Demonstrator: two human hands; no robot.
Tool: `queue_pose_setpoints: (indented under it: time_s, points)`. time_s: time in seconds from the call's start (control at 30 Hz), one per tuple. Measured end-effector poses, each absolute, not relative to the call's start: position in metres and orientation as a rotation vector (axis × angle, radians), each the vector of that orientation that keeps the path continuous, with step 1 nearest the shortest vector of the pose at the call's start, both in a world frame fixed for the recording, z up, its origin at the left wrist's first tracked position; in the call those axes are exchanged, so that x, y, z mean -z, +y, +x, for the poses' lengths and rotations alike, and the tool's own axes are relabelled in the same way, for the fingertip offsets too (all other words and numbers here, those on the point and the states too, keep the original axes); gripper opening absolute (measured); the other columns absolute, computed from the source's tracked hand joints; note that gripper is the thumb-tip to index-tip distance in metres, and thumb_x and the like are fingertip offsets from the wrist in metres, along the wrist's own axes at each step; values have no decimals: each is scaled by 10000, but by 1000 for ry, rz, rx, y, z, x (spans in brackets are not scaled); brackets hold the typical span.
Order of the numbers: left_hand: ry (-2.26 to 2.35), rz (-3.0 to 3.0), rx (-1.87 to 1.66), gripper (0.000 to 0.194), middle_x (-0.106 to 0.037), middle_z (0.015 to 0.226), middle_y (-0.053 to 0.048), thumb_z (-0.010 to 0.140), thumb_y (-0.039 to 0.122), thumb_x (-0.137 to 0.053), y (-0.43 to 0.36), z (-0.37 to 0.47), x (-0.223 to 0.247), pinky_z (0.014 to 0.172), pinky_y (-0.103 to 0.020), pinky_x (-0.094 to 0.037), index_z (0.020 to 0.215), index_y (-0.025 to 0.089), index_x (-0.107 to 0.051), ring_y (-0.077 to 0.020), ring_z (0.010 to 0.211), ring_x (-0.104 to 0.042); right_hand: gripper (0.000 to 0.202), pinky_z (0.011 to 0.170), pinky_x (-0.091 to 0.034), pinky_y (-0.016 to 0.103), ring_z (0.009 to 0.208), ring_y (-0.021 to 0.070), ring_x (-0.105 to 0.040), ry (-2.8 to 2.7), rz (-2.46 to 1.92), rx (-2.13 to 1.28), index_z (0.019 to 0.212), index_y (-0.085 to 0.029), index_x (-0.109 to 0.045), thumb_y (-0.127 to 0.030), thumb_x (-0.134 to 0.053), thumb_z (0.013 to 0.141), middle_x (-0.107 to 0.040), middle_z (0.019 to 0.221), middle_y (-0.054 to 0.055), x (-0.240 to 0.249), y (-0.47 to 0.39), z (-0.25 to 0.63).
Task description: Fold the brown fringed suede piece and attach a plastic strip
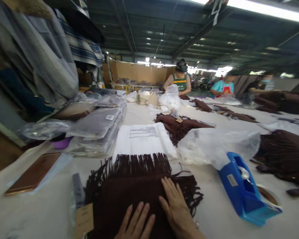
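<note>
Both hands press flat on a folded dark brown fringed scarf [129, 196] at the near edge of the table [35, 215].

The left hand [137, 224] and right hand [176, 207] lie open, palms down, fingers spread, gripping nothing. A tan tag [84, 219] sits at the scarf's left corner. Beyond its fringe lie white printed bags [143, 139]; a blue tape dispenser [241, 189] stands to the right, a brown phone [33, 172] to the left. Other people work at the far end under a dim warehouse roof.
</note>
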State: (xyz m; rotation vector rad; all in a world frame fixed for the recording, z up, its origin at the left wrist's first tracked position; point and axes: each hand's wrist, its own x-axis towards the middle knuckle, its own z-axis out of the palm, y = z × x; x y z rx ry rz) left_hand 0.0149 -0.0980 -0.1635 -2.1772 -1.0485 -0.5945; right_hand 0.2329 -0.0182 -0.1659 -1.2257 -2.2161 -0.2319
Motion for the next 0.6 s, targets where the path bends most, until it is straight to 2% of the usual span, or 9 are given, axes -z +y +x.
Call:
queue_pose_setpoints:
  time_s: [0.1, 0.17, 0.2, 0.3, 0.37, 0.4, 0.43, 0.5, 0.6]
  points:
    - [-1016, -2143, 477, 301, -604, 1201, -39, 926, 287, -436, -103, 17, 168, 1121, -518, -170, 1206, 276, -548, -226, 1199, -490, 433, 854, -467, 542, 1086, 330, -568, -2159, -1287, 431, 1190, -189, -561, -292, -234, 924, -636, 1138, 150, 183, -1, 253]
    - [-1031, -2108, 474, 322, -569, 1262, -47, 918, 264, -458, -104, 18, 171, 1083, -486, -275, 1234, 271, -523, -229, 1189, -499, 506, 793, -482, 543, 1021, 382, -580, -1976, -1392, 495, 1203, -48, -528, -386, -291, 911, -607, 1098, 256, 185, 13, 261]
    - [-1051, -2104, 504, 340, -555, 1282, -46, 911, 262, -475, -104, 16, 170, 1057, -449, -328, 1250, 272, -507, -229, 1209, -481, 517, 829, -470, 535, 1050, 378, -566, -1959, -1373, 479, 1256, -37, -482, -382, -322, 906, -581, 1145, 260, 182, 15, 259]
    - [-1121, -2269, 563, 406, -515, 1329, -49, 915, 316, -451, -103, -4, 149, 1005, -363, -400, 1316, 264, -423, -213, 1283, -398, 520, 934, -437, 445, 1142, 294, -533, -2111, -1031, 439, 1390, -120, -336, -287, -375, 899, -551, 1254, 171, 169, 0, 230]
    - [-1256, -2431, 586, 438, -500, 1340, -76, 920, 382, -376, -99, -35, 125, 1010, -369, -402, 1323, 212, -400, -210, 1289, -385, 556, 907, -452, 385, 1137, 256, -546, -2264, -824, 492, 1426, -128, -273, -254, -376, 894, -572, 1248, 140, 167, -19, 203]
    - [-1481, -2439, 558, 449, -501, 1333, -104, 913, 367, -375, -97, -55, 113, 1021, -381, -390, 1317, 173, -396, -215, 1273, -404, 573, 882, -461, 377, 1126, 256, -556, -2316, -789, 541, 1432, -110, -258, -258, -375, 891, -580, 1240, 145, 169, -26, 192]
    - [-1696, -2384, 511, 418, -542, 1280, -116, 911, 330, -384, -95, -76, 103, 994, -361, -410, 1286, 150, -416, -203, 1213, -468, 582, 868, -462, 382, 1116, 264, -564, -2343, -792, 592, 1431, -92, -258, -269, -374, 888, -584, 1237, 153, 171, -32, 184]
    - [-1848, -2316, 405, 283, -655, 1069, -74, 920, 274, -374, -96, -117, 92, 907, -345, -448, 1148, 165, -501, -167, 993, -601, 588, 872, -454, 399, 1129, 277, -556, -2365, -833, 643, 1425, -76, -271, -284, -367, 883, -563, 1266, 164, 178, -36, 177]
    - [-1881, -2271, 306, 211, -670, 839, -25, 922, 259, -370, -120, -168, 96, 777, -371, -453, 926, 189, -568, -184, 788, -631, 584, 896, -441, 403, 1155, 281, -538, -2384, -852, 627, 1418, -76, -287, -292, -365, 881, -538, 1298, 166, 181, -34, 180]
